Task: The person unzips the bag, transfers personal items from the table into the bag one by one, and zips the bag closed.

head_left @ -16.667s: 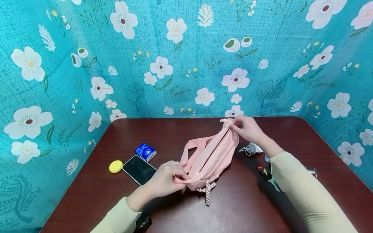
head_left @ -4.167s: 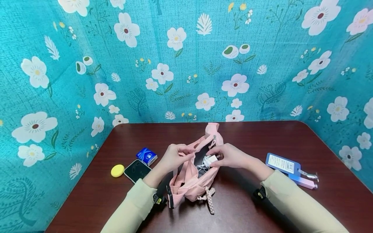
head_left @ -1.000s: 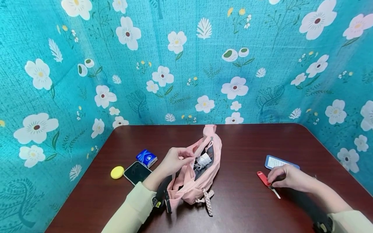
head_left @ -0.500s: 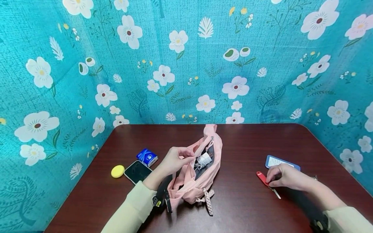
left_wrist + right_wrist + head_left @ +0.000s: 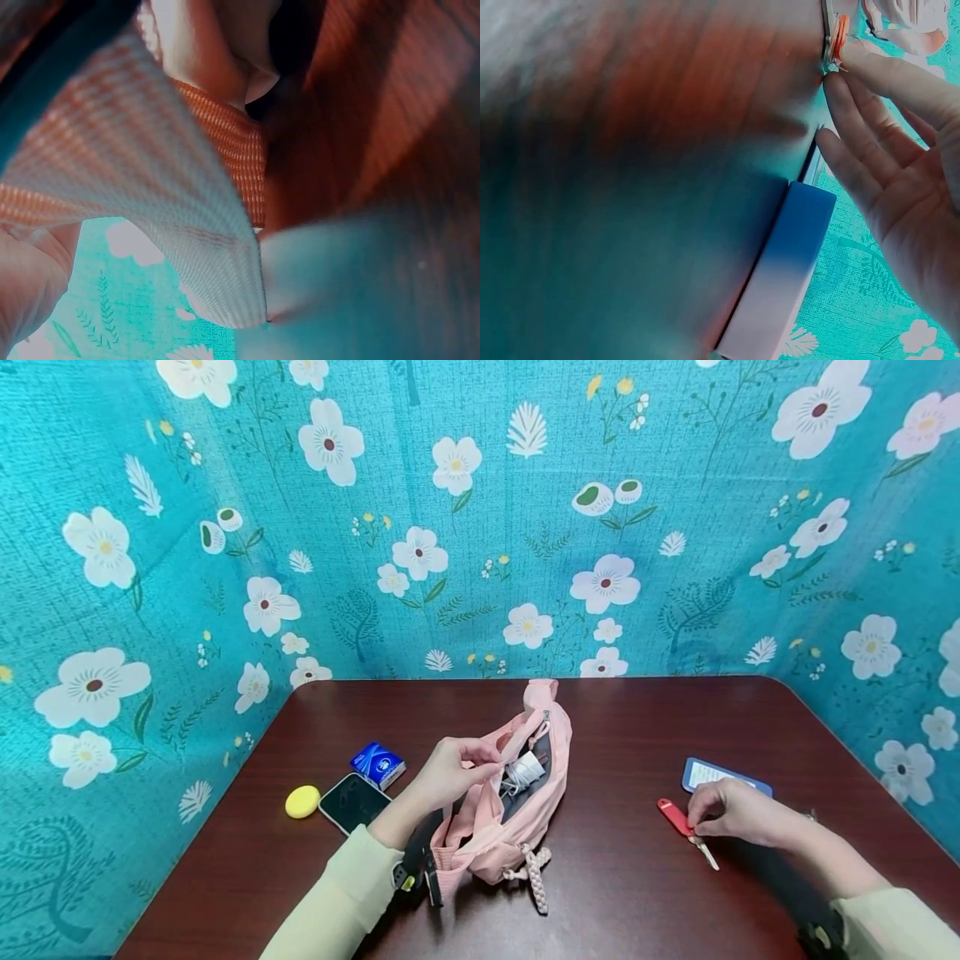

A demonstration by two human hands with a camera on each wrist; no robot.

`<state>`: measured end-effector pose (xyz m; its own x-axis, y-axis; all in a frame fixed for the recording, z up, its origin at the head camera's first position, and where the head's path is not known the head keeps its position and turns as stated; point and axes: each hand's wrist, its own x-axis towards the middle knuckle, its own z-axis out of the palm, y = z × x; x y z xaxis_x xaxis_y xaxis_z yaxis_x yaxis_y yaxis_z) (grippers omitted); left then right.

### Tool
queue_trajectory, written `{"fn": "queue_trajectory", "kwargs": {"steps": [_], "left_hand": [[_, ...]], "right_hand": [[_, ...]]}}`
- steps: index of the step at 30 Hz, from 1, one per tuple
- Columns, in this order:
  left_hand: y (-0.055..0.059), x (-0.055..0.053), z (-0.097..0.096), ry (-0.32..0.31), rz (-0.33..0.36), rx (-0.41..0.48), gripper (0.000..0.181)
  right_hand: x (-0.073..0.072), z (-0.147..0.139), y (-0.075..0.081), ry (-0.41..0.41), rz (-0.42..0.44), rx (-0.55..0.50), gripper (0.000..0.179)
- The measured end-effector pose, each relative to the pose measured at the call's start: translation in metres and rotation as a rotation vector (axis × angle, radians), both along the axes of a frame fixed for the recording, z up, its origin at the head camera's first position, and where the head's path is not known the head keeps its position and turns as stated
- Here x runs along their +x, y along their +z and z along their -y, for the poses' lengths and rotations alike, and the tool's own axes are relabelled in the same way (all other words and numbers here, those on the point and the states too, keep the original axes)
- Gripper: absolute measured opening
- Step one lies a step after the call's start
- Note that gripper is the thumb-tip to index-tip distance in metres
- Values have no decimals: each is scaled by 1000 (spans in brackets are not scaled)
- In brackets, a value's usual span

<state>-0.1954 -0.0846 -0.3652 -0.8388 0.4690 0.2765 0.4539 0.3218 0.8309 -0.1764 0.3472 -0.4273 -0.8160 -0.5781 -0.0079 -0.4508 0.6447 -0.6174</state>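
A pink fabric bag (image 5: 551,793) lies unzipped mid-table, its grey lining showing. Inside the opening sits a white charger (image 5: 527,768) with its cable wound up. My left hand (image 5: 450,774) pinches the near-left edge of that opening between thumb and fingers; in the left wrist view, pink strap webbing (image 5: 150,165) fills much of the picture. Over to the right, my right hand (image 5: 738,812) pinches a key (image 5: 705,853) with a red tag (image 5: 673,816) by its ring, low over the tabletop. In the right wrist view the fingertips meet at the ring (image 5: 840,37).
Beyond the right hand lies a blue card holder (image 5: 720,774), partly covered. A blue-and-pink oblong stick (image 5: 780,270) shows in the right wrist view. At left are a phone (image 5: 354,803), a blue tissue pack (image 5: 378,765) and a yellow round item (image 5: 302,802). A braided charm (image 5: 536,881) hangs off the bag.
The bag, nearly closed at first, now gapes, and the charger has gone from the table into it. My right hand has left the bag for the key, which has shifted slightly.
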Motion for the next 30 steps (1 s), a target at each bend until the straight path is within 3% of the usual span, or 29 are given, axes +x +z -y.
{"fn": "queue_trajectory", "kwargs": {"steps": [5, 17, 30], "left_hand": [[-1, 0, 0, 1, 7, 2, 10], [0, 1, 1, 14, 6, 8, 10], [1, -1, 1, 5, 4, -3, 10]], "right_hand": [[-2, 1, 2, 2, -5, 10, 15], [-2, 2, 3, 9, -54, -105, 11], [-3, 21, 26, -39, -96, -206, 11]]}}
